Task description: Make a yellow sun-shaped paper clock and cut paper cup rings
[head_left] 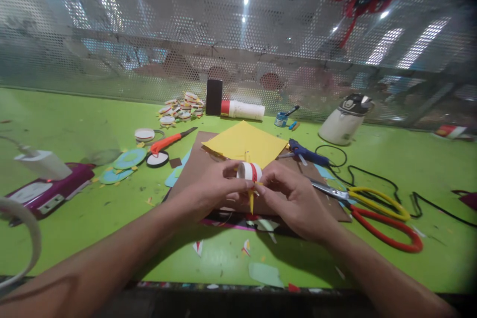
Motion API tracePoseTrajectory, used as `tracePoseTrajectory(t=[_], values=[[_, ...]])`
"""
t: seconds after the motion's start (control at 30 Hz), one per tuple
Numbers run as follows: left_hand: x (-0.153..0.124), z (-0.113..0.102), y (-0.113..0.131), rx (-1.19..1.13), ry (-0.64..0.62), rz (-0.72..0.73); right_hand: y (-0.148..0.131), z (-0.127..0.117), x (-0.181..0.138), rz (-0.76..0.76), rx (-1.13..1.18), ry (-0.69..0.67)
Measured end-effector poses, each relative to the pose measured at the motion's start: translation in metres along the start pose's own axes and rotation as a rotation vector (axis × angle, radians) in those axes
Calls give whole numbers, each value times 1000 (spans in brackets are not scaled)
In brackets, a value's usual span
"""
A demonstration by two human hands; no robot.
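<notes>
My left hand (212, 186) and my right hand (294, 196) meet over a brown board (197, 164) at the middle of the green table (74, 124). Between their fingertips sits a small white paper ring with a red band (249, 171). The left fingers pinch its side. The right fingers pinch a thin yellow paper strip (252, 198) that hangs down from the ring. A yellow paper sheet (246, 143) lies just behind the hands on the board.
Red-and-yellow-handled scissors (372, 206) lie right of my hands, a blue glue gun (307, 154) with black cord behind them. An orange cutter (167, 142), paper discs (128, 159), a pile of finished rings (182, 107), a glue bottle (242, 109) and a kettle (345, 119) stand farther back.
</notes>
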State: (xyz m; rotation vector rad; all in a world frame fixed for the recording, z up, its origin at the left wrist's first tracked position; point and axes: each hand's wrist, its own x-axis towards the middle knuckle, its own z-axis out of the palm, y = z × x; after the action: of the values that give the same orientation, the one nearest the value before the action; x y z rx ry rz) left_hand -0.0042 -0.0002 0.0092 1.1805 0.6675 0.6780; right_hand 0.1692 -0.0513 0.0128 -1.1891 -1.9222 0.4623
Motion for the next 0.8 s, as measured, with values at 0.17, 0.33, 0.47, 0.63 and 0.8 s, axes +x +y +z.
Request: tracePoseTrajectory(t=[0.17, 0.33, 0.47, 0.63, 0.8], values=[[2, -1, 0, 83, 7, 0, 0, -2, 0, 24, 54, 10], [1, 0, 3, 125, 6, 7, 3, -4, -2, 108, 208, -19], [0, 2, 6, 215, 34, 37, 3, -4, -2, 141, 260, -24], [-1, 3, 8, 354, 91, 63, 2, -4, -3, 154, 276, -28], [-2, 5, 9, 320, 100, 35, 3, -3, -2, 151, 270, -25]])
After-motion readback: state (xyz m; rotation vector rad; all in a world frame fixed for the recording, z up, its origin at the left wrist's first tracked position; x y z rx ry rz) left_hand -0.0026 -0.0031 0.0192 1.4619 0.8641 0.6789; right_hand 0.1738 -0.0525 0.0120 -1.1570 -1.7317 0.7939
